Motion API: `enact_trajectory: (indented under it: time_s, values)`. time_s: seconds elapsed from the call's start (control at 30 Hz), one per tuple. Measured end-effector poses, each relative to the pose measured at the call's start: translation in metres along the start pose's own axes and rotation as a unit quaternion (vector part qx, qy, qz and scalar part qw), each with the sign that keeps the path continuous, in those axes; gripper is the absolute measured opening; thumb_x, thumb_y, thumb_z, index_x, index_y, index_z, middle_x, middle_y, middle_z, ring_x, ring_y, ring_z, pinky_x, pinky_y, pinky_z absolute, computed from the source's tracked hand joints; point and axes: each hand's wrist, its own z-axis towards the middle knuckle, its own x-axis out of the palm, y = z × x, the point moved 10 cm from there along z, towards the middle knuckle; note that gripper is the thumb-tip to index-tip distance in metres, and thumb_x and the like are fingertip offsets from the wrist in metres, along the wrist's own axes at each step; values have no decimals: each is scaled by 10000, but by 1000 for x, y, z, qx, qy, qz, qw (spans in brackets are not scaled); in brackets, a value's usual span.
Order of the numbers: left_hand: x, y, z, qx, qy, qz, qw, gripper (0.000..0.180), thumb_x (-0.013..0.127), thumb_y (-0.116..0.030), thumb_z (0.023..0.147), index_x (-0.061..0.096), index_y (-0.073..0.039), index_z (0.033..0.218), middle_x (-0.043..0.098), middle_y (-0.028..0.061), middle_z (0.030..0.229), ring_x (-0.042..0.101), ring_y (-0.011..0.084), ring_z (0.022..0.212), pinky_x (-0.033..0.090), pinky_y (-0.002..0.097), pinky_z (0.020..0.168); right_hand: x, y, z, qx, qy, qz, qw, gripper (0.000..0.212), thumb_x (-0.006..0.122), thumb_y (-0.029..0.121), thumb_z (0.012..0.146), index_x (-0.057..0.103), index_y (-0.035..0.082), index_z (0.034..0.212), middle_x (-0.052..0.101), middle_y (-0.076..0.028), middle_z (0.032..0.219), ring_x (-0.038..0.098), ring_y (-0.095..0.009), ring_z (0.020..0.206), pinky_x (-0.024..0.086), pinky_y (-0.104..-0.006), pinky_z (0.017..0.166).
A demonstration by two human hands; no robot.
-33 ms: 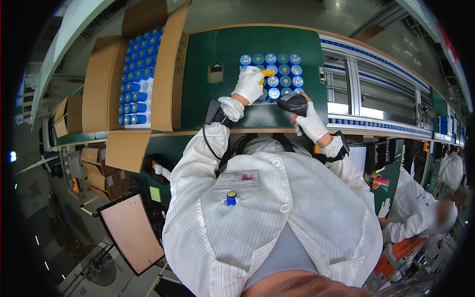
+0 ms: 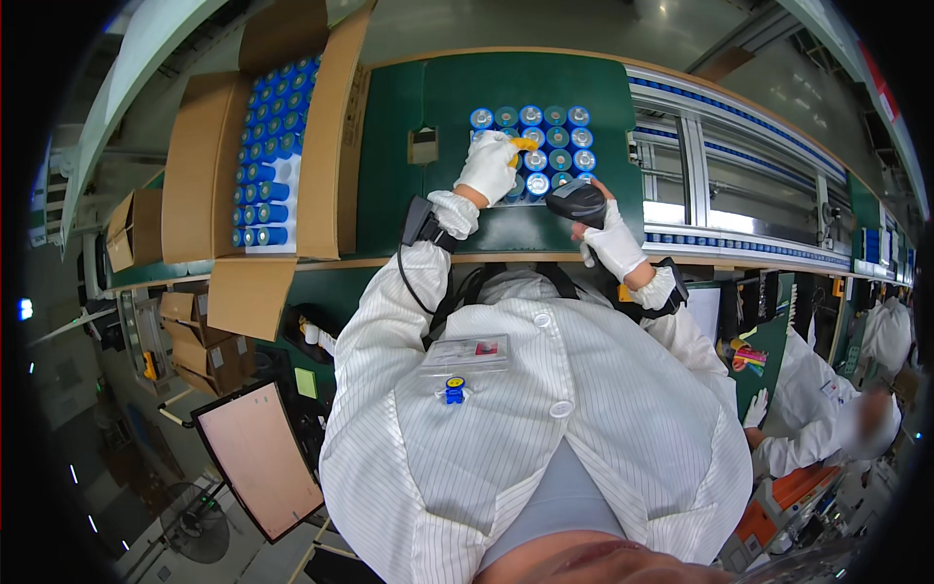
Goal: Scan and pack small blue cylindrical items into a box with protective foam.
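Blue cylindrical battery cells (image 2: 582, 138) stand upright in a close-packed block on the green worktop (image 2: 467, 88). Some tops are silvery, others dark green. My left hand (image 2: 488, 167), in a white glove with orange-yellow fingertip covers, lies over the left side of the block. Its fingers curl down around a cell there, and the hand hides several others. At the block's near right corner, my right hand (image 2: 615, 243) grips a black handheld barcode scanner (image 2: 576, 202). The scanner's head points left toward the near cells. This glove leaves some fingertips bare.
To the left, an open cardboard box (image 2: 331, 175) contains rows of blue cells, some lying tilted on white packing. A metal-railed conveyor (image 2: 696, 175) runs off to the right. A co-worker's gloved hand (image 2: 756, 409) rests on another green surface at the lower right.
The block of cells has shifted very slightly to the left, with my left hand still on it. My right hand and the scanner are almost unmoved.
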Motion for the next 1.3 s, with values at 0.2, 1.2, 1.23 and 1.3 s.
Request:
enact_trajectory:
  time_s: [0.2,1.2,1.23,1.3]
  values:
    - [4,-13,0,-33,-3,-64,997,279,685,-109,788,711,-61,1061,650,154,1103,561,340,1128,432,432,982,-51,19,3,-45,-41,79,995,906,631,34,912,33,212,1568,658,-138,870,566,-154,469,469,-293,412]
    - [46,-110,3,93,68,108,987,536,718,-311,820,612,-91,1297,513,47,1417,445,322,1322,315,513,1128,-75,87,96,-79,-73,20,994,824,588,121,972,33,204,1576,663,-113,849,558,-139,507,462,-289,439]
    - [46,-111,3,96,66,106,987,543,718,-314,819,609,-91,1302,513,47,1418,443,325,1323,316,514,1127,-77,87,90,-78,-73,20,994,824,588,121,972,33,204,1576,663,-113,849,558,-139,507,462,-289,439]
    - [45,-111,3,99,65,104,987,550,719,-316,819,606,-90,1308,513,48,1418,440,328,1324,317,515,1126,-78,82,78,-71,-45,47,995,815,586,139,980,35,225,1576,664,-123,874,565,-147,517,470,-288,442]
